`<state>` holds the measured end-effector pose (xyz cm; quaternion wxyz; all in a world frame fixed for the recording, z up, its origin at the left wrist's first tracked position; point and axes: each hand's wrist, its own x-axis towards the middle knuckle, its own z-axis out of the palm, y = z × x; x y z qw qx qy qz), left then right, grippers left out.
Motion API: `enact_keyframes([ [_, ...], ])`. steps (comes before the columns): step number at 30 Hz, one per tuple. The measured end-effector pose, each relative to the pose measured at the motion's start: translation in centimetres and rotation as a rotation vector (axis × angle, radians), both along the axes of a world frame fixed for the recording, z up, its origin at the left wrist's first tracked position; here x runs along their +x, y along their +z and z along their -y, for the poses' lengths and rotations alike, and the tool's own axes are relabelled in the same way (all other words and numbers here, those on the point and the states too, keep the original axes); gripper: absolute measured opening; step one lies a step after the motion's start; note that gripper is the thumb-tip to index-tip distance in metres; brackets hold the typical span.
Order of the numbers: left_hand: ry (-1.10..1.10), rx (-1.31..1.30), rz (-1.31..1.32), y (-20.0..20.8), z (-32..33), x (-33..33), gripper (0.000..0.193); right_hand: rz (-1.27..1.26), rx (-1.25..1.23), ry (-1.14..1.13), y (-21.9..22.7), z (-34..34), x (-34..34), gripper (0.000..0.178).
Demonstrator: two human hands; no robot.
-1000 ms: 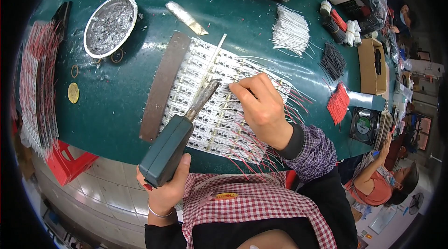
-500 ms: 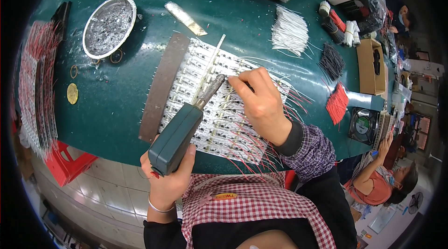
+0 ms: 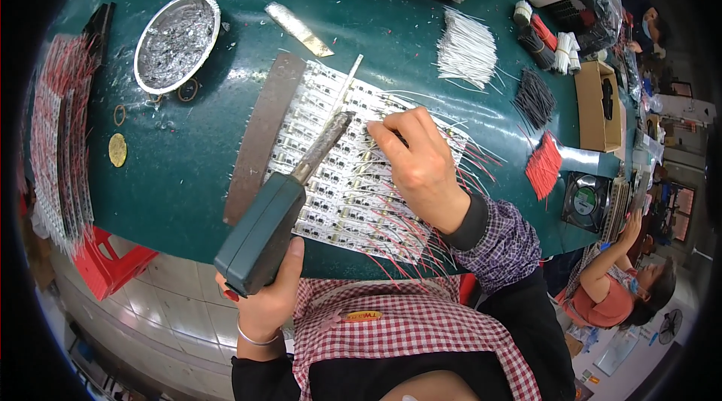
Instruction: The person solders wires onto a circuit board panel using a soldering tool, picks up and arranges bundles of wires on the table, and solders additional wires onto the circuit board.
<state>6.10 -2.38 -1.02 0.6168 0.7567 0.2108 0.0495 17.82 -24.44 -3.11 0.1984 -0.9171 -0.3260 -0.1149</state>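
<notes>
Gripping a dark-green soldering gun [image 3: 259,232], the person's left hand [image 3: 265,297] wraps its handle below-left of the circuit-board panel [image 3: 325,214], its tip [image 3: 344,120] over the panel's upper half. The right hand [image 3: 420,164], above the panel, has fingertips pinched together; whether they hold a wire cannot be told. Left of the panel, a brown bar [image 3: 265,138] lies alongside on the green table [image 3: 173,198].

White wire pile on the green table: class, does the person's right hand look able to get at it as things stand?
Probably yes: the right hand is over the circuit-board panel, nothing bulky seems to stand between it and the white wire pile, which lies uncovered on the green table.
</notes>
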Motion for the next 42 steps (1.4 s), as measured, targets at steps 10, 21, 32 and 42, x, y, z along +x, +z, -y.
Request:
enact_keyframes([
  [10, 0.486, 0.519, 0.440, 2.9, -7.1, 4.8, 0.025, 0.017, 0.065, -0.003, -0.4, 0.2, -0.4, 0.035],
  [21, -0.100, 0.013, -0.045, 0.5, -1.2, -1.2, 0.022, 0.014, 0.166, -0.022, -0.5, -0.2, -0.9, 0.035],
  [32, -0.148, 0.095, 0.049, -0.3, -0.6, -0.8, 0.019, -0.020, 0.092, 0.008, -0.1, -0.2, -1.2, 0.033],
  [42, -0.245, 0.104, 0.100, 0.3, -0.5, 0.0, 0.017, -0.040, 0.051, 0.012, 0.2, -0.3, -1.3, 0.032],
])
